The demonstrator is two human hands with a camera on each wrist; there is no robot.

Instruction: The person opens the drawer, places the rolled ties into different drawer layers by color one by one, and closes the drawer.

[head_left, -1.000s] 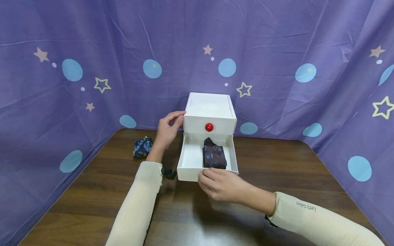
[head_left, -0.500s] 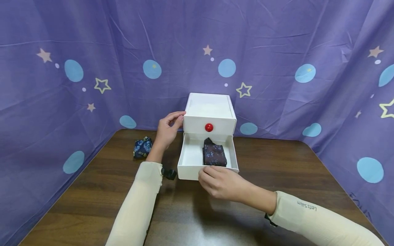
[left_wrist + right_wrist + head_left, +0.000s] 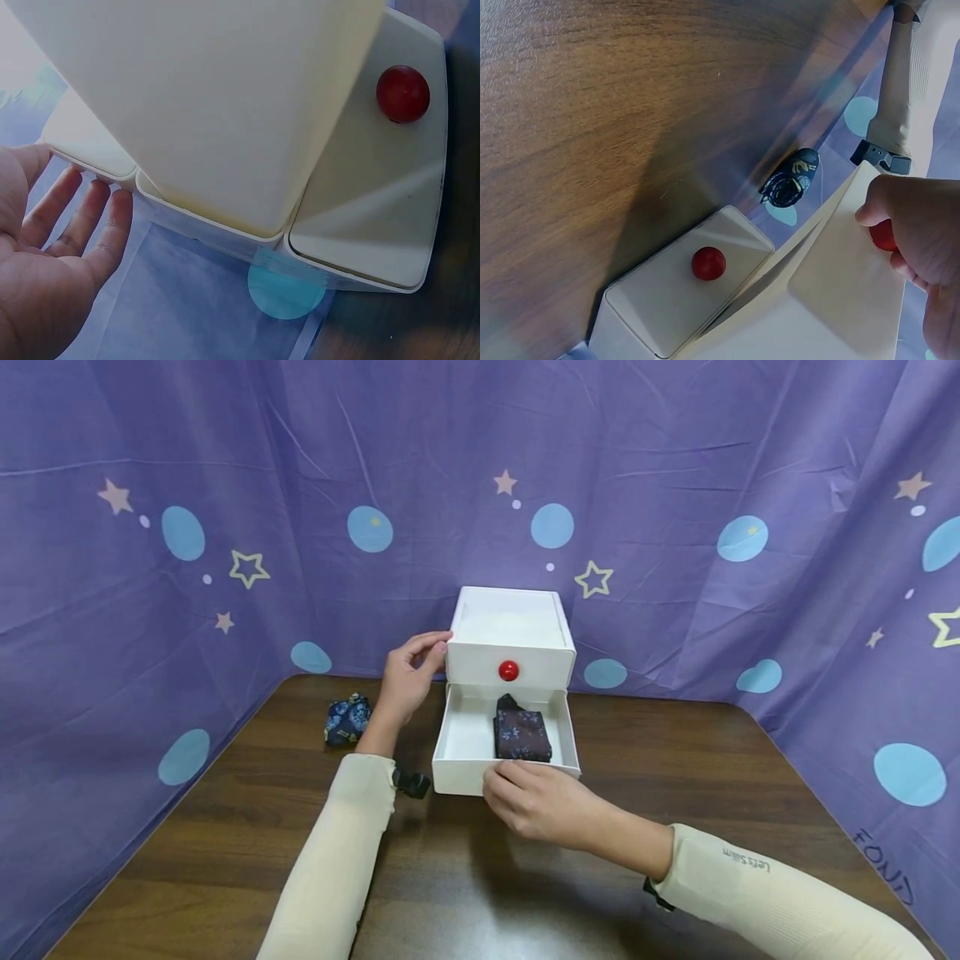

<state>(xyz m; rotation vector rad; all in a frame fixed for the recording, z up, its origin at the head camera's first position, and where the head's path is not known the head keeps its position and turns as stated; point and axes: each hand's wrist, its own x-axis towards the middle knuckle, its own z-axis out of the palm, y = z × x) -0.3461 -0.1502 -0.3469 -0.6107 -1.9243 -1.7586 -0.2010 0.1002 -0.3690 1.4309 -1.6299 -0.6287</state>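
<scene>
A white drawer cabinet [image 3: 512, 617] stands at the back of the table, its middle drawer [image 3: 465, 739] pulled out. Inside that drawer lies a folded dark necktie [image 3: 522, 733] with small blue flowers. My right hand [image 3: 540, 802] is at the drawer's front, pinching its red knob [image 3: 883, 235], which the hand hides in the head view. My left hand [image 3: 408, 681] touches the cabinet's upper left side; in the left wrist view its fingers [image 3: 79, 217] are extended against the edge. A rolled navy necktie [image 3: 348, 719] with blue flowers sits on the table, left of the cabinet.
The upper drawer is closed and has a red knob [image 3: 508, 671]; the lowest drawer, also closed, shows its red knob [image 3: 709, 263] in the right wrist view. A purple patterned curtain [image 3: 637, 460] hangs behind and beside the brown wooden table [image 3: 675, 760].
The middle drawer has slid slightly inward, with my right hand moving along on its knob and the folded necktie inside. My left hand stays at the cabinet's side.
</scene>
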